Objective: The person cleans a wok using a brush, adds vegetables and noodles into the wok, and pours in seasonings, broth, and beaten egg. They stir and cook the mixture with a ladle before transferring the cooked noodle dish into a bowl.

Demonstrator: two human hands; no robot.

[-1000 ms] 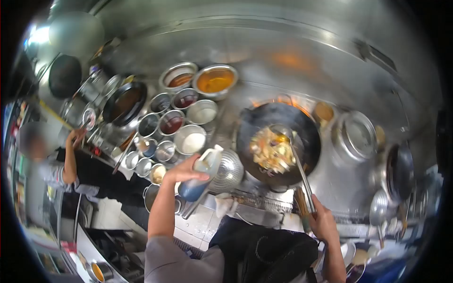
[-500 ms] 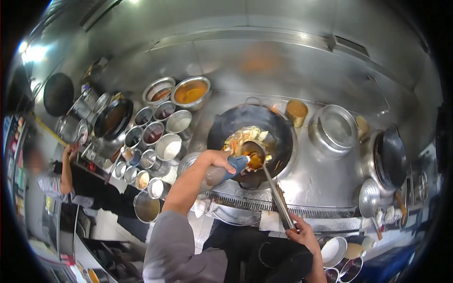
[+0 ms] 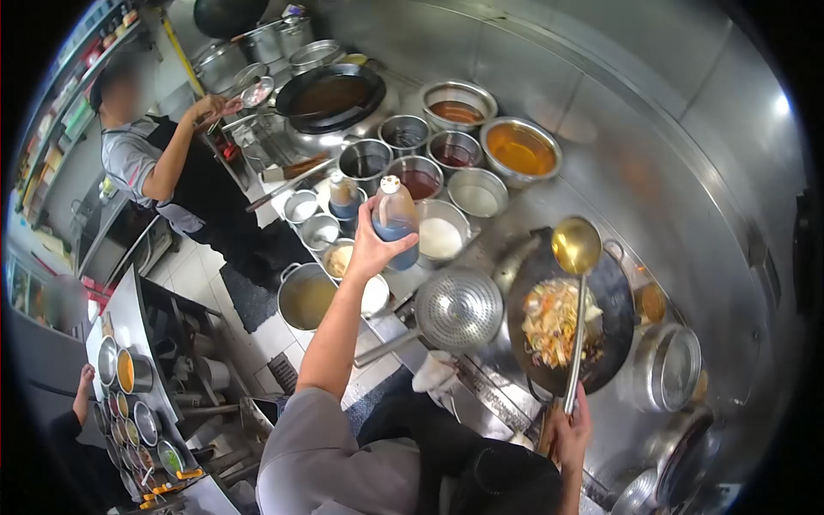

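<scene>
My left hand point(image 3: 374, 246) is closed round a squeeze bottle point(image 3: 396, 215) with a blue lower part and pale top, held upright over the row of metal pots. At the right, my right hand point(image 3: 568, 433) grips the handle of a ladle point(image 3: 576, 246). The ladle's bowl is raised over the far side of a dark wok point(image 3: 614, 343). Inside the wok lie shredded vegetables point(image 3: 551, 322), pale with orange bits. A second bottle point(image 3: 343, 196), similar in colour, stands just left of my left hand.
Several steel pots of sauces surround the bottle, including a pot of white powder point(image 3: 440, 238) and a bowl of orange liquid point(image 3: 520, 153). A perforated strainer point(image 3: 459, 309) lies left of the wok. One co-worker point(image 3: 163, 163) stands at the far left; another person's hand point(image 3: 87, 375) shows below.
My left hand has carried the bottle from over the wok leftward to the pots and turned it upright. The ladle has risen from above the food. The view has swung left.
</scene>
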